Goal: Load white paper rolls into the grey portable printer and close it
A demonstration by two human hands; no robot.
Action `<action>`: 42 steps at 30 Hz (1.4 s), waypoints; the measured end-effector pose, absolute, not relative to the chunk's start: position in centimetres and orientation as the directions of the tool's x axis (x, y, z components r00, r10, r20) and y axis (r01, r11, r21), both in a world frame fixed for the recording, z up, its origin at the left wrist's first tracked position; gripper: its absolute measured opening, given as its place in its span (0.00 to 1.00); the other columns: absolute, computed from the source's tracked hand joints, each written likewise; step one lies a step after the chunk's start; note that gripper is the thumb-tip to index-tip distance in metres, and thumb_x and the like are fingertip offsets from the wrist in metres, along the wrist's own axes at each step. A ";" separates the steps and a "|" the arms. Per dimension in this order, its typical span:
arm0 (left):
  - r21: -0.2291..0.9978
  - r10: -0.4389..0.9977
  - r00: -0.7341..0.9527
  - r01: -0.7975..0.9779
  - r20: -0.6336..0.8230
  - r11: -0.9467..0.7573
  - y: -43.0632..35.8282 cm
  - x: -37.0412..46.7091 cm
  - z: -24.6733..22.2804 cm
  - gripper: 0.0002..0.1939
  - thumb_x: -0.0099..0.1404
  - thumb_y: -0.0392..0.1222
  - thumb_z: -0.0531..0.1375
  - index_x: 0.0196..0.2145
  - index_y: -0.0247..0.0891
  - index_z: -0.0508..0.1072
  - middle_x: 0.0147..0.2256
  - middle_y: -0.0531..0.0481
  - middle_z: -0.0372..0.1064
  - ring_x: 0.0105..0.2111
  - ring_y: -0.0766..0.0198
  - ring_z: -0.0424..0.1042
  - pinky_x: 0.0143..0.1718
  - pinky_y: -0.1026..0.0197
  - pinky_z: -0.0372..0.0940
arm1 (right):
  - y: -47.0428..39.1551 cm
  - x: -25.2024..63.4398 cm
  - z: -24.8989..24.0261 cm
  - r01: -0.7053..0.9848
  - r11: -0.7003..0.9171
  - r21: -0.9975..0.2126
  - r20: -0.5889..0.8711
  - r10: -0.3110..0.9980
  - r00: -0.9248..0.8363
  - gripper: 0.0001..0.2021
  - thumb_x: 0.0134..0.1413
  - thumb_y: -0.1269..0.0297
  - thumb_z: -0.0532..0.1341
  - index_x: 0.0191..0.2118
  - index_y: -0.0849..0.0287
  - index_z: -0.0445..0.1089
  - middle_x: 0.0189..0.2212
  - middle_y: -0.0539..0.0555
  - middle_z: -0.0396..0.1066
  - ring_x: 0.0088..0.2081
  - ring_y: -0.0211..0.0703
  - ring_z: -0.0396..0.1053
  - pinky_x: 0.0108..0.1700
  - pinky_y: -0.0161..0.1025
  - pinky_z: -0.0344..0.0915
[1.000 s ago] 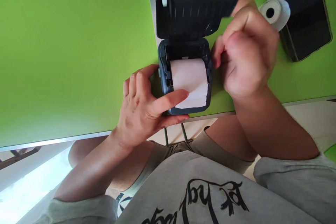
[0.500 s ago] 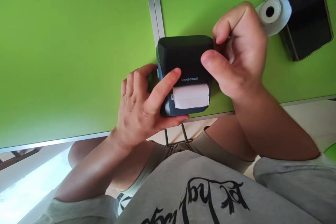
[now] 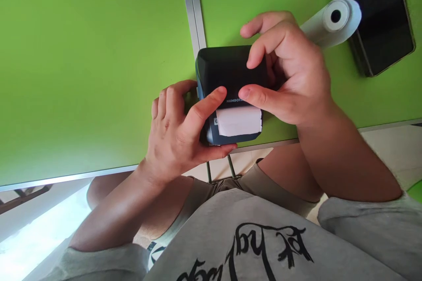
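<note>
Printer flanked by two hands

Left hand wraps the near-left corner, index finger on the shut lid, steadying it, I'd say, so close to the tabletop's rim! Right hand, half-curled, thumb on the lid; whether it's gripping, I can't tell. White paper pokes out front; a roll sits near the phone, clear of the work.

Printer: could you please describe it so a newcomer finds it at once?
On the green table, follow the metal strip downwards. Between left hand and right hand is the printer. Unlike the flat dark slab, it shows pale paper and NIIMBOT lettering.
</note>
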State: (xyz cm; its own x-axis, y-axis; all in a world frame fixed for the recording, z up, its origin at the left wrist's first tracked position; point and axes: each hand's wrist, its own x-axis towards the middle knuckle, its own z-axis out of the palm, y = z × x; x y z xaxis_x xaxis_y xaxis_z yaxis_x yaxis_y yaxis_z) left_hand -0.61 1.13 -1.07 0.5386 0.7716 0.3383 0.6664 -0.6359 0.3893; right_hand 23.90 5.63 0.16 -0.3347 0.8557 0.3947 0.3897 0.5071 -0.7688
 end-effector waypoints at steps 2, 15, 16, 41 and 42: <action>0.382 0.777 0.540 0.677 0.322 -0.629 1.2 -0.6 -1.1 0.48 0.62 0.80 0.58 0.68 0.46 0.63 0.55 0.34 0.68 0.51 0.39 0.72 0.46 0.42 0.66 | 5.6 23.9 0.3 0.393 0.519 -0.759 0.399 0.848 -0.348 0.14 0.59 0.50 0.66 0.42 0.53 0.70 0.50 0.56 0.71 0.60 0.49 0.70 0.59 0.49 0.74; 0.425 0.786 0.523 0.662 0.329 -0.618 1.2 -0.5 -1.1 0.47 0.62 0.79 0.58 0.67 0.47 0.65 0.54 0.35 0.68 0.50 0.39 0.72 0.45 0.42 0.65 | 5.5 24.2 1.3 0.466 0.523 -0.714 0.343 0.841 -0.418 0.12 0.61 0.51 0.65 0.39 0.53 0.71 0.54 0.54 0.72 0.60 0.50 0.70 0.60 0.53 0.73; 0.439 0.785 0.518 0.650 0.340 -0.619 1.2 -0.5 -1.1 0.46 0.62 0.79 0.58 0.67 0.46 0.65 0.54 0.35 0.68 0.50 0.38 0.72 0.45 0.42 0.65 | 5.5 24.2 1.3 0.461 0.526 -0.715 0.345 0.838 -0.422 0.11 0.62 0.52 0.65 0.38 0.53 0.71 0.53 0.54 0.72 0.60 0.49 0.71 0.61 0.53 0.73; 0.467 0.858 0.494 0.731 0.140 -0.497 -0.7 -0.3 -0.1 0.60 0.64 0.79 0.55 0.77 0.39 0.39 0.66 0.28 0.64 0.63 0.35 0.69 0.61 0.40 0.65 | 5.3 22.6 1.2 0.406 0.308 -0.860 0.228 0.945 -0.235 0.12 0.62 0.48 0.60 0.42 0.49 0.64 0.45 0.53 0.73 0.45 0.47 0.72 0.51 0.47 0.72; 0.461 0.859 0.492 0.735 0.141 -0.497 -0.7 -0.3 -0.1 0.60 0.64 0.79 0.55 0.78 0.38 0.38 0.66 0.28 0.64 0.63 0.34 0.69 0.60 0.40 0.65 | 5.3 22.6 1.2 0.420 0.305 -0.855 0.223 0.946 -0.234 0.12 0.62 0.48 0.59 0.42 0.49 0.64 0.45 0.53 0.73 0.46 0.47 0.72 0.51 0.47 0.72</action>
